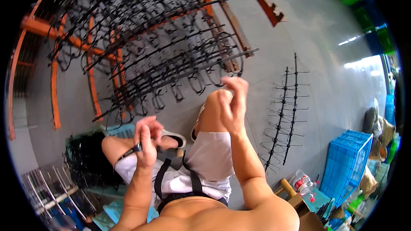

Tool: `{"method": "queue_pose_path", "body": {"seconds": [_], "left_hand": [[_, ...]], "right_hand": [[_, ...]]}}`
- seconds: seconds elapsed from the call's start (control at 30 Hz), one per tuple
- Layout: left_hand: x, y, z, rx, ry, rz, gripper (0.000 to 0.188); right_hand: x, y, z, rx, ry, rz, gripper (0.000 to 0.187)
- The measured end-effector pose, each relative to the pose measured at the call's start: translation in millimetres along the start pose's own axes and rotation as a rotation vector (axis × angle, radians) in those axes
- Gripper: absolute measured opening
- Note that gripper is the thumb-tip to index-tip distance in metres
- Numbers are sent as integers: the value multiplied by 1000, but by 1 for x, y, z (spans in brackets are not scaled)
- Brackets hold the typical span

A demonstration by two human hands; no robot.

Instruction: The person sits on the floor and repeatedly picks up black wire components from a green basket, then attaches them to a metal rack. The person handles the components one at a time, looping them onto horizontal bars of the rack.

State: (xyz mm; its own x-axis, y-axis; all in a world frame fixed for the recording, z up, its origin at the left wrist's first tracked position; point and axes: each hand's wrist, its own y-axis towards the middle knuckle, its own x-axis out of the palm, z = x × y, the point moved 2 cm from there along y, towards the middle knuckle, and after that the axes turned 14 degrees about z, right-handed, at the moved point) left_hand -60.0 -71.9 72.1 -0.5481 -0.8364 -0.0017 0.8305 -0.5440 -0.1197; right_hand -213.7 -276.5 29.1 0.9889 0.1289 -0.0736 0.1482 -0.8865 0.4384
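My left hand is raised over my lap, its fingers curled. A slim black part sticks out from its outer side and seems gripped in it; the curled fingers hide the rest. Higher and to the right, my right hand is held above my knee, fingers apart and slightly blurred, with nothing visible in it. Just beyond it are black racks of rods with wire hooks, propped against an orange frame. A basket heaped with black parts stands beside my left knee.
Two black hooked rods lie on the grey floor to the right. A blue crate, plastic bottles and a cardboard box stand at the lower right. An orange beam reaches in from the top. A slatted metal rack is at lower left.
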Motion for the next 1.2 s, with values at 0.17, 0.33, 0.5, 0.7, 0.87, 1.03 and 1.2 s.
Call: {"method": "queue_pose_path", "body": {"seconds": [0.17,0.33,0.5,0.7,0.87,1.03,1.2], "left_hand": [[35,20,27,43,-290,-122,64],[29,36,23,55,-13,-447,74],[20,35,17,252,581,-176,35],[53,45,-18,653,826,-129,36],[64,53,-33,790,816,-104,14],[63,54,-35,792,807,-93,12],[64,56,-35,793,791,-86,12]], "right_hand": [[47,-59,-61,335,744,-772,31],[22,-48,-64,977,858,-823,25],[-34,21,-46,637,753,41,23],[18,50,6,597,281,-3,18],[70,49,52,702,254,-48,21],[80,48,58,820,362,-62,23],[80,44,56,854,387,-57,22]]}}
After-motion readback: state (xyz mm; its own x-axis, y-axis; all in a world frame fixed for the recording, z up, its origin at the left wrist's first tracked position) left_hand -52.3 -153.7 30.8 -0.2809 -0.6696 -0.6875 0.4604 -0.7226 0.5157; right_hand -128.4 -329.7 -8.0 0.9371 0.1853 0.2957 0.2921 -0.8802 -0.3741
